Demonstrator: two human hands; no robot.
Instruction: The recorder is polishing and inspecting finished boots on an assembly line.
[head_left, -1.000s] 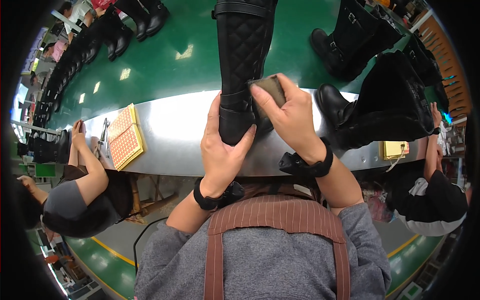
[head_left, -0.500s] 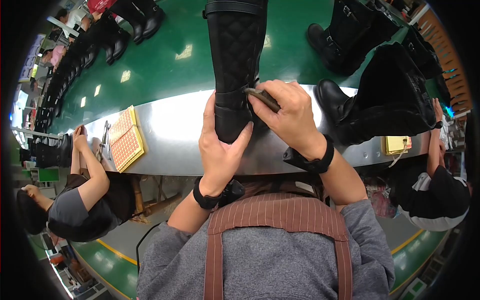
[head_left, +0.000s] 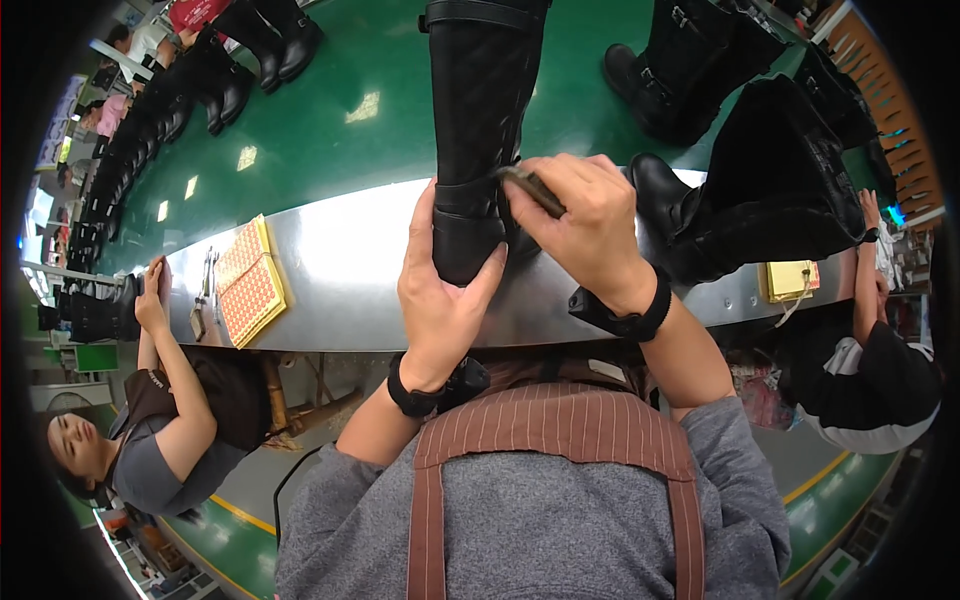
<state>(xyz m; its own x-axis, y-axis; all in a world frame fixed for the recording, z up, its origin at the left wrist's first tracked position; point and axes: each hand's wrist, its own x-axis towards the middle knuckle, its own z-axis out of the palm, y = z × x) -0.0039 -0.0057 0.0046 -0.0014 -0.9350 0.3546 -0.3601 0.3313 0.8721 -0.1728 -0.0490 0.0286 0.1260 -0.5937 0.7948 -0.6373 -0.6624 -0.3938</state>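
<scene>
A: What did your left hand (head_left: 437,305) have?

B: You had it cupped low around the heel of the quilted black boot (head_left: 482,110), your thumb on the right side and your other fingers spread along the left.

A: And where was that boot?

B: It was straight ahead of you, heel toward you, shaft pointing away, over the near steel strip of the green worktop (head_left: 330,150).

A: Your right hand (head_left: 585,220)?

B: Its fingers were closed around a small brownish pad (head_left: 537,192). You held the pad's end at the boot's right side, by the ankle strap; whether it touched, I couldn't tell.

A: What lay around you?

B: Just right of your right hand was a second boot (head_left: 790,185), with more black boots (head_left: 690,70) beyond it. Well to your left you had a yellow stack (head_left: 252,285) with a red-patterned top, metal tools (head_left: 208,280) next to it. Farther left, a co-worker's hands (head_left: 150,295) were at the worktop's edge. You wore black bands (head_left: 655,310) on both wrists.
</scene>
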